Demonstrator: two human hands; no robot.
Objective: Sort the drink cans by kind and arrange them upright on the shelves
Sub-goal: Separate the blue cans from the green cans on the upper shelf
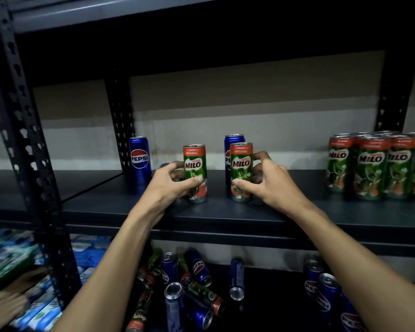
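The person's left grip (170, 184) is curled around the left Milo can (195, 164), thumb across its front and fingers wrapped behind its left side. The can stands upright on the middle shelf (285, 213), near the front edge and left of centre. The right grip (271, 185) holds the right Milo can (242, 161) in the same way, thumb pressed low on the label and fingers bent round its right side. This can is also upright, a short gap to the right of the first. Behind the right Milo can, partly hidden by it, stands a Pepsi can (228, 142). Another Pepsi can (140, 159) stands further left, toward the back edge beside the rear perforated upright (120, 116). Toward the right end of the same shelf, a cluster of Milo cans (371, 168) stands upright and packed close together. On the lower shelf (273, 315) a heap of loose cans (189, 283), Pepsi and Milo mixed, lies on its sides. Beyond the front upright (22, 140) at the lower left are blue and green packs (7, 255), with another person's hands (3, 305) at the corner.
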